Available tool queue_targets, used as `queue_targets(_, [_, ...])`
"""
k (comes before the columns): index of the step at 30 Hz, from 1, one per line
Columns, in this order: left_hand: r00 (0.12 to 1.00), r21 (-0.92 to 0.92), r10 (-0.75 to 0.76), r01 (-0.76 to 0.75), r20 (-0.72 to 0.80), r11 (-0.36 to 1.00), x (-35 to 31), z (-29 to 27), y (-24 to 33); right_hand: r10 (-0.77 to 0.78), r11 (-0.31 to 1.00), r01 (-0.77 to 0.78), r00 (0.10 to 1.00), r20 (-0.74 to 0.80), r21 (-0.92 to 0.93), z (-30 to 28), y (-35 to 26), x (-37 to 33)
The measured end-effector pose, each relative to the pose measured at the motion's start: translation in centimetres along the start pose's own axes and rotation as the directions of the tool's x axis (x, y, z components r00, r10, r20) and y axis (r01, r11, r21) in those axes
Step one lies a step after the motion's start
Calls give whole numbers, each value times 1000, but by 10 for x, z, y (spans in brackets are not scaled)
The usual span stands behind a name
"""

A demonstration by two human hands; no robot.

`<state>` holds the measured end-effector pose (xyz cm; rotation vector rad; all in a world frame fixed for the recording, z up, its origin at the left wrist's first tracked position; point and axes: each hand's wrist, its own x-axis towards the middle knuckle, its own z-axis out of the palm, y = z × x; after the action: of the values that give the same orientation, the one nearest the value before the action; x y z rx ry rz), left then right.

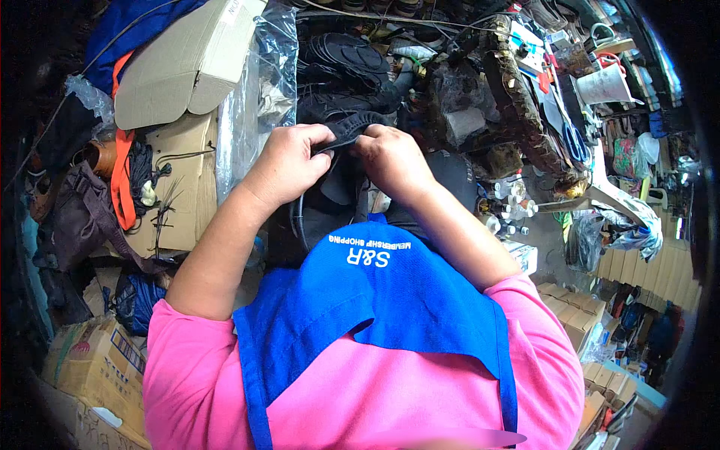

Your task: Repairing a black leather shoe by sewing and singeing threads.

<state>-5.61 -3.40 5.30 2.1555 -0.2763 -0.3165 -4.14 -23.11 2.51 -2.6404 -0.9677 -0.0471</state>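
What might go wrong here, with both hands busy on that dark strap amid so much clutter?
1. The left hand and right hand pinch the strap close together; a slip could pinch a finger.
2. The cluttered bench crowds the work; small bottles near the right elbow might get knocked over.

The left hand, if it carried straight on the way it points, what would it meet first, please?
Probably the right hand: the left hand points across at it, both pinching the same black strap between them. Depth is hard to judge here.
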Motion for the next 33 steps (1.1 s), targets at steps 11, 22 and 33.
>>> queue_targets(11, [800, 300, 483, -392, -356, 870, -19, 13, 7, 385, 499, -238, 922, 33, 834, 13, 4, -14])
queue_targets(22, [780, 316, 513, -416, -358, 852, -24, 22, 3, 307, -117, -252, 911, 277, 961, 22, 8, -20])
queue_targets(33, [770, 329, 553, -458, -318, 826, -19, 26, 3, 371, 54, -197, 914, 163, 979, 29, 5, -15])
